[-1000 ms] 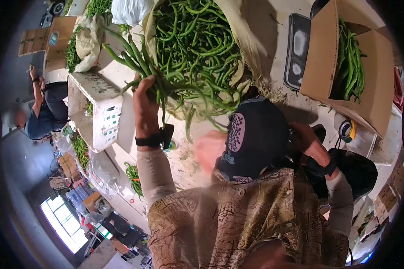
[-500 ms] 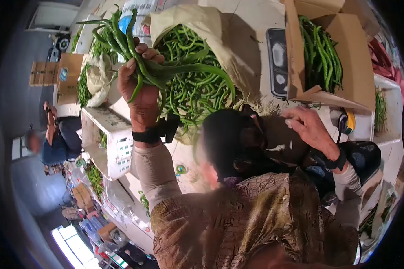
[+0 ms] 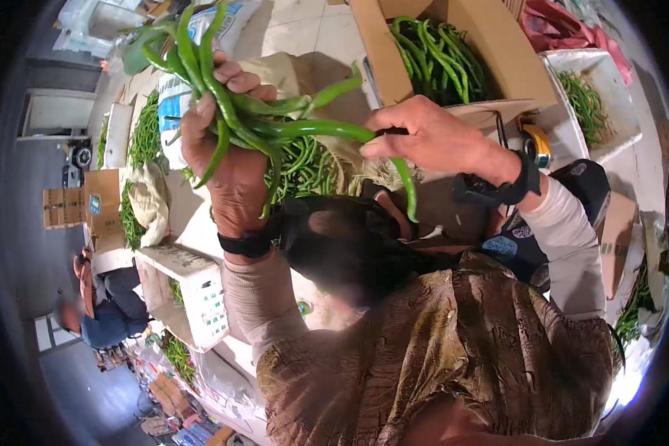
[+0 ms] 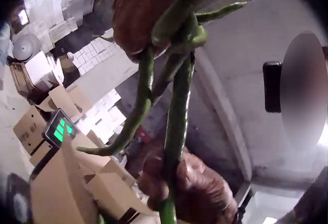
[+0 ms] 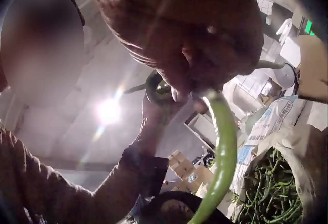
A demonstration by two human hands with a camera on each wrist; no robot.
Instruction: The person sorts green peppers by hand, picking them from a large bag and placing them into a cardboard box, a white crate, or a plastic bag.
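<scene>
My left hand (image 3: 234, 182) grips a bunch of long green chili peppers (image 3: 193, 63), raised above an open sack of peppers. The stems and tips fan out on both sides of the fingers. My right hand (image 3: 446, 141) pinches one long chili pepper (image 3: 312, 129) near its end, between thumb and fingers, and its curved tip hangs below. In the left wrist view this pepper (image 4: 177, 116) runs straight between the two hands, with the right hand (image 4: 205, 188) at the bottom. The right wrist view shows its glossy tip (image 5: 223, 152) close up.
The cloth sack (image 5: 302, 167) full of peppers lies below. A cardboard box (image 3: 505, 56) with peppers stands ahead at the right, beside a white foam box (image 3: 617, 141). Another foam box (image 3: 212, 308) and a seated person (image 3: 108, 312) are at the left. A lit scale display (image 4: 60, 129) shows.
My right hand has come up from beside my lap and now pinches a pepper of the bunch. My left hand keeps its grip and has risen a little. The head view has swung right.
</scene>
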